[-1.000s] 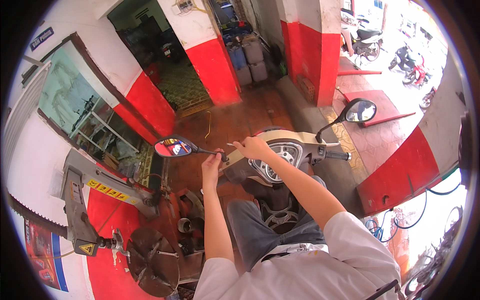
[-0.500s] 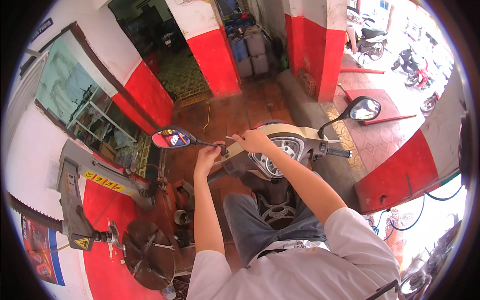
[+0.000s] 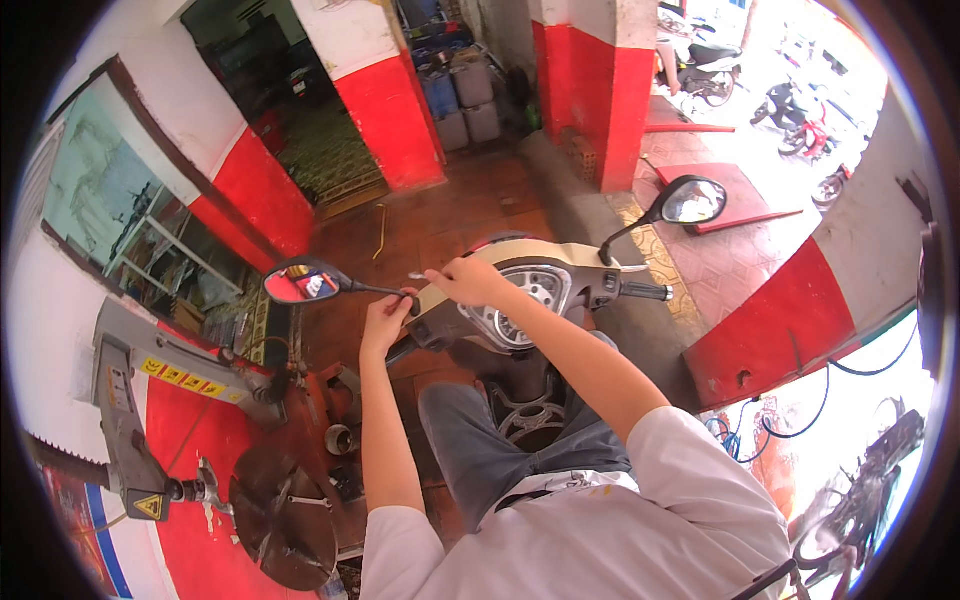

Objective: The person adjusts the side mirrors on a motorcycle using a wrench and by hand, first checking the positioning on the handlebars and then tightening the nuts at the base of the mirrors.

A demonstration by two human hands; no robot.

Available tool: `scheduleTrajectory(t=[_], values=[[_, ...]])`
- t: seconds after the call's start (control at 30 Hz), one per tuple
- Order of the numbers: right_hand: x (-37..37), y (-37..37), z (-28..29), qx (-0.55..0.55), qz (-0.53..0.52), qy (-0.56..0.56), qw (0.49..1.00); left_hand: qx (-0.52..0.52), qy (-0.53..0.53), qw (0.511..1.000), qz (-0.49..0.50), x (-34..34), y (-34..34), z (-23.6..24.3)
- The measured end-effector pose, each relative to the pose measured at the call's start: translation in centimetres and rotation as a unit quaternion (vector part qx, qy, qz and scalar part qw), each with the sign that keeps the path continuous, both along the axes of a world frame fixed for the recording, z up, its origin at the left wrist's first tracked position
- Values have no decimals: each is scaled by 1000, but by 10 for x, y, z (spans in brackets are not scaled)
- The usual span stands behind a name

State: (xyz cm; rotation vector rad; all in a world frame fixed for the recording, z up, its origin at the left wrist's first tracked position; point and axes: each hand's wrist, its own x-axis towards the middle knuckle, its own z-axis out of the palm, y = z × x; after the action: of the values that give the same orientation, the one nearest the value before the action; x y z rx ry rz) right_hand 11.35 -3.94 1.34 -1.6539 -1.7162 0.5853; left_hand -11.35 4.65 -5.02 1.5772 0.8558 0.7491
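I sit astride a scooter [image 3: 572, 254] with a cream and dark handlebar cover and a round dashboard [image 3: 528, 290]. My left hand [image 3: 385, 325] is closed, its fingertips pinching the foot of the left mirror's black stem [image 3: 376, 289]. Just right of it, my right hand [image 3: 470, 281] reaches across the handlebar, closed round a small shiny metal tool [image 3: 416, 275]. Only the tool's tip shows, so its exact kind is hidden. The left mirror [image 3: 302, 283] points out to the left; the right mirror [image 3: 694, 201] stands up on its stem.
A tire-changing machine with a grey arm [image 3: 190, 375] and a round turntable [image 3: 285, 517] stands at my left; a wrench [image 3: 307, 501] lies on it. A red and white panel [image 3: 775, 335] rises at right. Jerrycans [image 3: 473, 85] stand at the back, and parked motorbikes [image 3: 795, 120] outside.
The whole view has shifted, so the scene sits further left and slightly higher. Both hands stay at the left mirror's foot, with little visible change in their grip.
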Motion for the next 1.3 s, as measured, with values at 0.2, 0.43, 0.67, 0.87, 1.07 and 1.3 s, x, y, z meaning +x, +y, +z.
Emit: scheduleTrajectory(t=[0.2, 0.43, 0.67, 0.87, 1.07, 1.3], values=[[30, -97, 3, 150, -81, 10, 985, 87, -84, 987, 107, 9, -23, -23], [136, -166, -43, 145, -289, -93, 942, 120, -71, 983, 118, 13, -28, -31], [210, -174, -52, 213, -257, -155, 930, 193, 412, 890, -17, -5, -35, 10], [222, -172, -82, 216, -207, -163, 940, 261, 457, 847, 69, -6, -45, -5], [225, -169, -90, 159, -231, -144, 949, 252, 450, 853, 75, 8, -60, 15], [222, -167, -83, 140, -249, -128, 950, 211, 481, 849, 51, 0, -44, 3]])
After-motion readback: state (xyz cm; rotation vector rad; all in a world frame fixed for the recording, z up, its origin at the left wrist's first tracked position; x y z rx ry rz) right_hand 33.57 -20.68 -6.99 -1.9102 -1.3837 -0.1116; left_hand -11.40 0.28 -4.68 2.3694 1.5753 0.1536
